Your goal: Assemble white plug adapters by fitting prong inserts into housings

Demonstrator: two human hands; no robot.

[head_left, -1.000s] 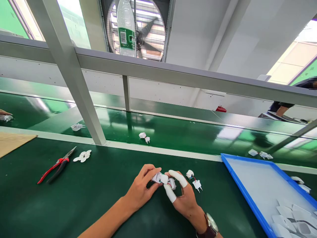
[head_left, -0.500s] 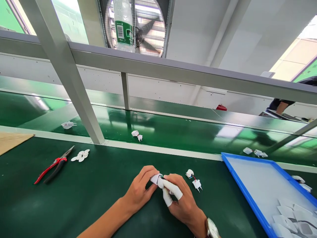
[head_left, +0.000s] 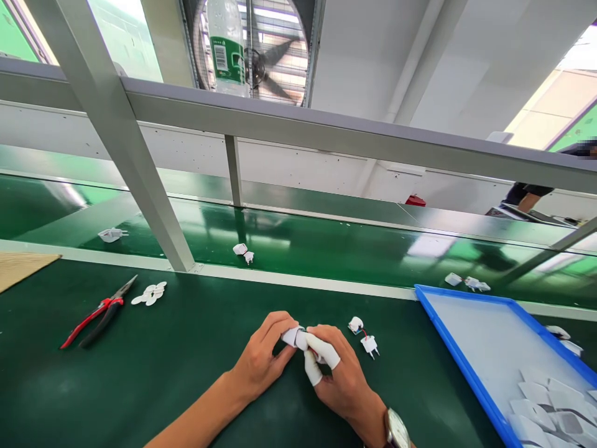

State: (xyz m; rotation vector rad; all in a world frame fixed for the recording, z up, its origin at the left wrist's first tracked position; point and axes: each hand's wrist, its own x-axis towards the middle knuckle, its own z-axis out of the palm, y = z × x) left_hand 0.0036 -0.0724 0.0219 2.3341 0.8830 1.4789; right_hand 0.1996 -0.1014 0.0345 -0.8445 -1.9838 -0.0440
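Observation:
Both hands meet over the dark green table [head_left: 186,361] at the lower middle. My left hand [head_left: 265,354] pinches the left end of a small white plastic part [head_left: 295,336]. On its other end are the fingers of my right hand [head_left: 338,370], two of them in white finger covers. Fingers partly hide the part, so its inner side is not clear. Just right of my right hand lies an opened white plug piece [head_left: 369,344], joined by a red wire to a white cap [head_left: 356,325].
Red and black pliers [head_left: 105,311] and flat white pieces [head_left: 150,293] lie left. A blue-rimmed tray [head_left: 459,358] with white parts stands right. Beyond the metal frame [head_left: 135,149], a green belt [head_left: 326,249] carries white plug parts [head_left: 245,252]. A person's arm [head_left: 529,200] shows far right.
The plug parts on the belt have shifted left. The view has moved slightly, and both hands keep nearly the same hold on the white part.

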